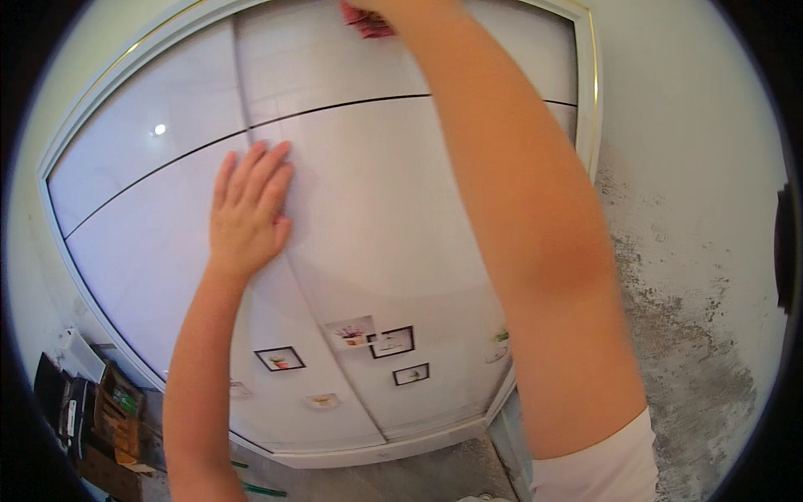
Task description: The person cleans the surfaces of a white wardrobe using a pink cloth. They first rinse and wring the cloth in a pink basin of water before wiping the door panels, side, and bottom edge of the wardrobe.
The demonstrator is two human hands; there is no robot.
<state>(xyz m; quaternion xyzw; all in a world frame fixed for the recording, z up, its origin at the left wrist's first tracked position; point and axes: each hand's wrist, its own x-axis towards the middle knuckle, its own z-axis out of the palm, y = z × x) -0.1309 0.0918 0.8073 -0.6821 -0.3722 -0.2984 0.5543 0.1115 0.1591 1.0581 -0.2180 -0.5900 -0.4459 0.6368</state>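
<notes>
My left hand (pixel 249 210) lies with spread fingers against the pale panel of a sliding door (pixel 376 219), beside the seam between two panels. At the top edge of the picture my right hand (pixel 389 7) holds a crumpled dark red cloth (pixel 369 24) against the upper part of the door; part of that hand is cut off by the frame. A thin black line crosses the panels. Lower down, the door bears printed pictures of framed plants (pixel 280 359) and a flower pot (pixel 352 334).
A white frame with gold trim (pixel 595 75) surrounds the doors. The wall (pixel 677 314) on the right has dark, flaking patches. Dark boxes and a wooden crate (pixel 116 414) stand at the lower left, and a green hose-like item (pixel 263 489) lies on the grey floor (pixel 433 480).
</notes>
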